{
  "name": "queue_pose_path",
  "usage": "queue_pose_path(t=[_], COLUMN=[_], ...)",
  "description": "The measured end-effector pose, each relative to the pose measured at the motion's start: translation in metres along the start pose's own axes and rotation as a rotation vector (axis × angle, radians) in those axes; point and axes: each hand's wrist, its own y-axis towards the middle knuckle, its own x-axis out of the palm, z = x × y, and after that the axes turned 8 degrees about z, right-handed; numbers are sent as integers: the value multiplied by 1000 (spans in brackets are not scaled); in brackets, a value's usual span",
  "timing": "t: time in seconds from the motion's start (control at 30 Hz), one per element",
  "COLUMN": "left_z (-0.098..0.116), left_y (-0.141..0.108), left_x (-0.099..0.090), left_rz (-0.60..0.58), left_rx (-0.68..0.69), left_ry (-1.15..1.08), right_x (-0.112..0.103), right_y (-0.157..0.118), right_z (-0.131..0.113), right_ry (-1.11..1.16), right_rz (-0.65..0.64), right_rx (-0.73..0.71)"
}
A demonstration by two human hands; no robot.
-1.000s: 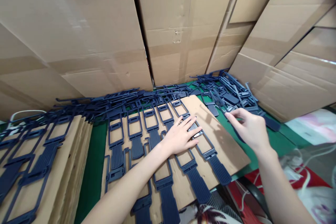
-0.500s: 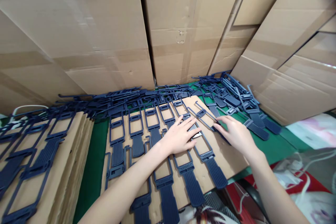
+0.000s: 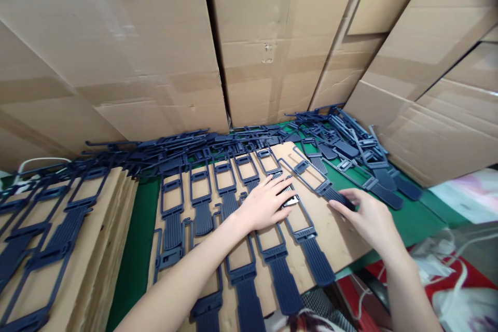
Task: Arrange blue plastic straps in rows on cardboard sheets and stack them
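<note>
navy bracket diagonal, frame far-left, ribbed end in right hand

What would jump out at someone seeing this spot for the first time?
Probably the rows of dark blue plastic frames laid across a cardboard sheet, with the left hand spread over them and the right hand gripping one at the sheet's right side. Behind them, a tangled heap of similar pieces runs along tall cardboard boxes.

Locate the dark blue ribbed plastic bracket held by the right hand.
In the head view, right of centre, the bracket is over the tan cardboard sheet, between the left hand and the right hand, whose fingers hold its ribbed end.
</note>
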Motion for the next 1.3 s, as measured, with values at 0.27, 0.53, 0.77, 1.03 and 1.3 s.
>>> queue_pose_path(t=[0.27,0.53,0.77,1.03,1.3], left_z=[-1,-1,-2,0,-2], left_y=[1,1,1,2,2], left_x=[-3,-3,-1,-3,-3], left_rz=[-22,-32,-47,-35,-53], left_rx=[2,-3,0,-4,-1], left_ry=[-29,-23,-18,-33,-34], right_x=[-2,13,21,34,19], right_y=[-2,-12,-11,-6,11], right_z=[-11,-45,-48,-60,-40], right_ry=[132,132,134,149,172], right_rz=[70,56,47,78,157], right_rx=[100,-149,-198,-205,-148])
